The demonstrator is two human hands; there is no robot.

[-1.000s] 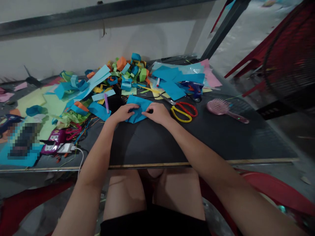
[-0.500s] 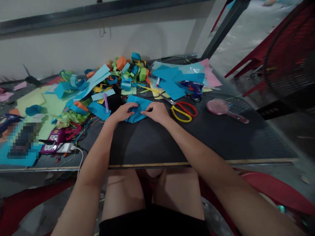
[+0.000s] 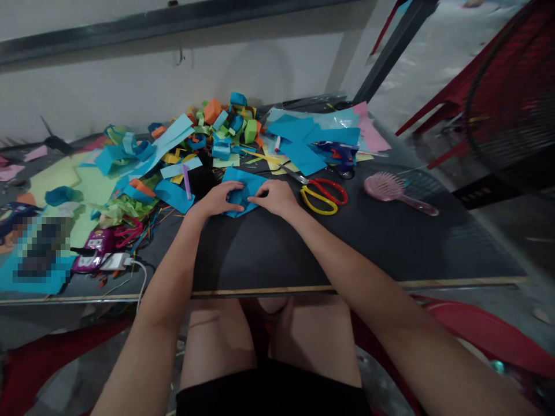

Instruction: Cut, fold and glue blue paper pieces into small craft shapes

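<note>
A sheet of blue paper (image 3: 243,180), creased and partly raised, lies on the dark table in front of me. My left hand (image 3: 220,198) holds its left side, the index finger curled over the top and the thumb lower down, with blue showing between them. At the paper's right side my right hand (image 3: 276,197) pinches the sheet between thumb and fingertips. Just right of that hand lie scissors (image 3: 321,199) with one red and one yellow handle. A purple pen (image 3: 187,182) rests on another blue piece beside my left hand.
Coloured paper loops (image 3: 225,124) are heaped at the back. Blue sheets (image 3: 299,130) and a blue glue gun (image 3: 342,155) lie back right, a pink hairbrush (image 3: 385,188) nearer. On the left are a purple device (image 3: 96,248) and white charger (image 3: 115,261). A fan (image 3: 511,104) stands right.
My left thumb has shifted slightly away from the index finger, and more of the creased blue paper shows between them. My right hand keeps its pinch in the same place.
</note>
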